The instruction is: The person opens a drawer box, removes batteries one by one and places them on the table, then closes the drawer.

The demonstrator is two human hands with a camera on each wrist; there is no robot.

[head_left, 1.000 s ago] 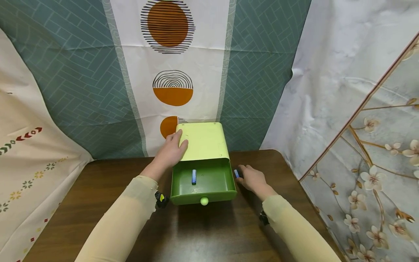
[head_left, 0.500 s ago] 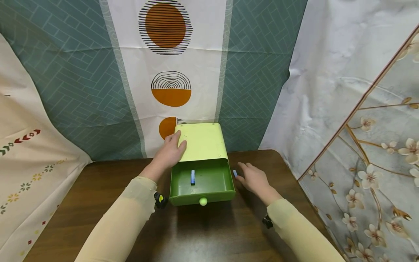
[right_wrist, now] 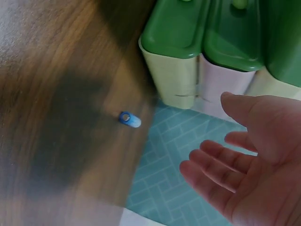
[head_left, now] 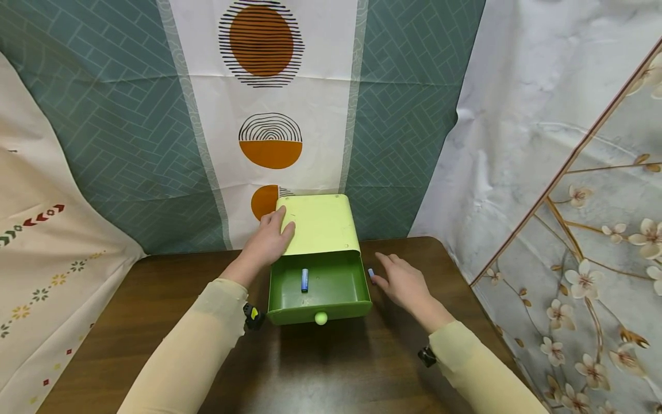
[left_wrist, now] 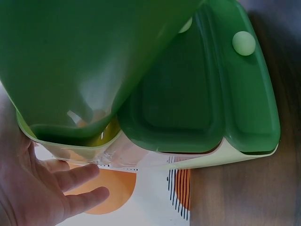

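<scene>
My left hand [head_left: 266, 237] rests on the left edge of the pale yellow top of a small drawer cabinet [head_left: 316, 221], its fingers loosely straight along the side in the left wrist view. The green top drawer [head_left: 336, 287] is pulled out, and a blue battery [head_left: 304, 280] lies inside it. Right of the cabinet, another blue battery [right_wrist: 130, 119] is on the table. My right hand [head_left: 405, 283] hovers beside that battery, fingers spread and holding nothing; in the right wrist view the palm and fingers [right_wrist: 218, 165] are apart from it.
Two lower green drawers [left_wrist: 254, 89] with round knobs are pushed in beneath the open one. The brown wooden table [head_left: 320, 374] ends at patterned cloths [head_left: 414, 144] behind and at both sides.
My right hand has drawn slightly up and back from the battery on the table, its fingers opening wider. That battery stays beside the cabinet. My left hand keeps its place on the cabinet.
</scene>
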